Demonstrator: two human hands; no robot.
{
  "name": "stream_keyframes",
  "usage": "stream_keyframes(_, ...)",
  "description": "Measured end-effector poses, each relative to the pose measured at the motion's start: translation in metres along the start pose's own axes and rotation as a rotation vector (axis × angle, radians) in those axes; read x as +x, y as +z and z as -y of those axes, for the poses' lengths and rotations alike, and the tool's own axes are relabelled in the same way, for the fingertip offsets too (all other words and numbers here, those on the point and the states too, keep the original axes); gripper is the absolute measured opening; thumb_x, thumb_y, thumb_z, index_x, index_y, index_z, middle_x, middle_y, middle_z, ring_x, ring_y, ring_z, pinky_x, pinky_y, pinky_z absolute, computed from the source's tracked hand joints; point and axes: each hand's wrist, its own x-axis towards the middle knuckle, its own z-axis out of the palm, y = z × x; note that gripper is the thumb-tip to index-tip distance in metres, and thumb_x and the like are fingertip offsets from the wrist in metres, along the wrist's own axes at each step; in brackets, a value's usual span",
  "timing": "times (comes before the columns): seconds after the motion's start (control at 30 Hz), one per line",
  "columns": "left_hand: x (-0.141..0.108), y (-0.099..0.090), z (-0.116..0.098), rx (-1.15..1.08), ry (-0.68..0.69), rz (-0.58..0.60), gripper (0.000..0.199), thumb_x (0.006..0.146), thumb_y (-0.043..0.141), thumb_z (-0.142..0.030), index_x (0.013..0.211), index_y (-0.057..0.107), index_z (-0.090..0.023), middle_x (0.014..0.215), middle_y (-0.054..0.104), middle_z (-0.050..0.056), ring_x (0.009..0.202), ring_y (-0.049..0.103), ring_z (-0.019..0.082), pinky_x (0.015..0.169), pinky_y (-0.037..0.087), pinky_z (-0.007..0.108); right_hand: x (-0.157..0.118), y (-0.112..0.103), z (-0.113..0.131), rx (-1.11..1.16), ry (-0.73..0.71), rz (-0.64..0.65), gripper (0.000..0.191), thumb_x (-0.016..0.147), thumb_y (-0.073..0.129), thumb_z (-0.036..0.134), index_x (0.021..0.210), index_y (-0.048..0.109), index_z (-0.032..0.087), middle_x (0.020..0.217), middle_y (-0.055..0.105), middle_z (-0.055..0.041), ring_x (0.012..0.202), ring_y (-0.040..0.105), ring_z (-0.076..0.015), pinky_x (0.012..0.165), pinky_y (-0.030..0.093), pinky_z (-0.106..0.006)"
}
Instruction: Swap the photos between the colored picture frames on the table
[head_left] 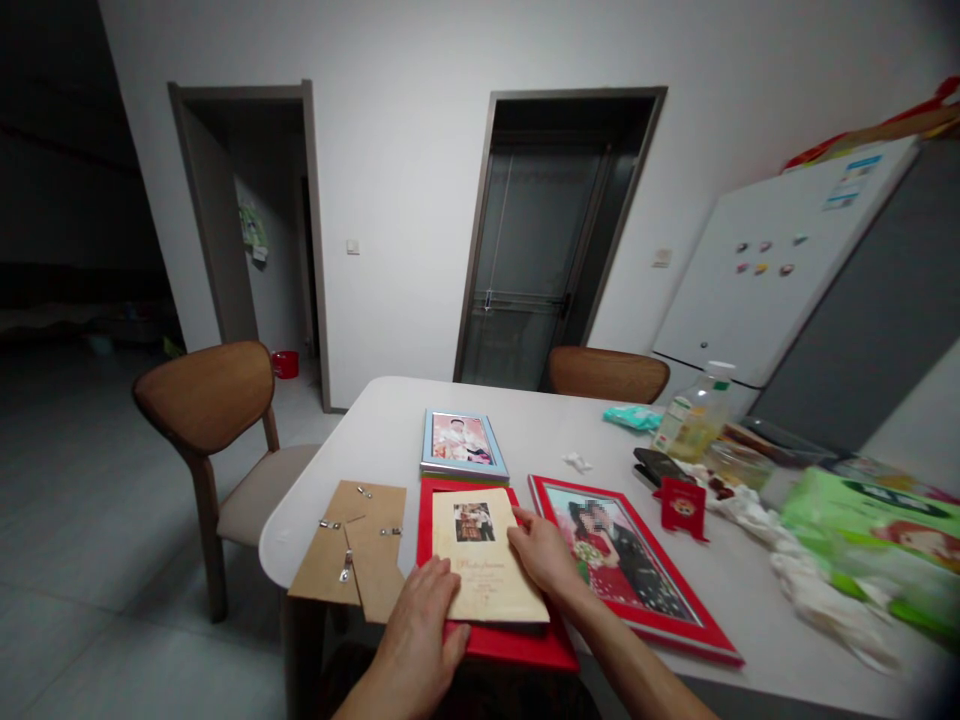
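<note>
- Cream printed sheet (491,575): flat on red frame (525,650), between both hands, tabletop's near side.
- Left hand (420,620): fingers over sheet's left edge, thumb on red frame by the lower-left corner.
- Right hand (544,555): at sheet's right edge, fingers curled near the upper part. Can't tell if either hand pinches or just rests.
- Red border shows left, above and below sheet; frame's lower edge sits at the near rim of white table (390,400).
- Left side tight: brown backing boards (334,545) with metal clips, overlapping each other.
- Right side tight: red-bordered portrait (622,565), angled. Far side: blue-bordered frame (463,443) at red frame's top.
- Open tabletop left of and beyond blue one; tissue scrap (577,461) to its right.
- Sheet: small photo print, reddish script under it, maybe "Photoframe"; finer lines too small. Bottle (694,415) and green pack (870,540) labels unreadable.
</note>
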Motion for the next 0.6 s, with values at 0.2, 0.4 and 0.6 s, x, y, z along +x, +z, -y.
stream_keyframes(0.2, 0.003, -0.003, -0.007, 0.103, -0.003, 0.038, 0.038, 0.071, 0.050, -0.016, 0.109, 0.051, -0.008, 0.121, 0.046, 0.017, 0.115, 0.039, 0.026, 0.096, 0.033, 0.044, -0.002, -0.002, -0.004, -0.451, -0.158, -0.050, 0.026, 0.071, 0.039, 0.021, 0.087, 0.058, 0.013, 0.085, 0.062, -0.0104, 0.074, 0.057, -0.0175, 0.063, 0.038, -0.024)
stream_keyframes(0.4, 0.000, -0.004, -0.004, 0.101, 0.029, 0.022, 0.042, 0.072, 0.048, -0.017, 0.113, 0.047, -0.009, 0.123, 0.045, 0.015, 0.116, 0.038, 0.025, 0.096, 0.033, 0.042, -0.008, 0.000, -0.006, -0.582, -0.183, -0.093, 0.032, 0.074, 0.040, 0.024, 0.100, 0.055, 0.012, 0.088, 0.057, -0.0113, 0.080, 0.054, -0.0185, 0.068, 0.037, -0.025)
stream_keyframes(0.6, -0.027, -0.035, 0.052, 0.141, -0.017, -0.086, 0.056, 0.066, 0.048, -0.014, 0.121, 0.038, -0.017, 0.130, 0.037, 0.009, 0.120, 0.030, 0.022, 0.099, 0.028, 0.041, -0.023, 0.015, 0.017, -0.423, -0.328, -0.020, 0.032, 0.076, 0.039, 0.023, 0.102, 0.055, 0.013, 0.095, 0.055, -0.0102, 0.087, 0.050, -0.0176, 0.077, 0.037, -0.026)
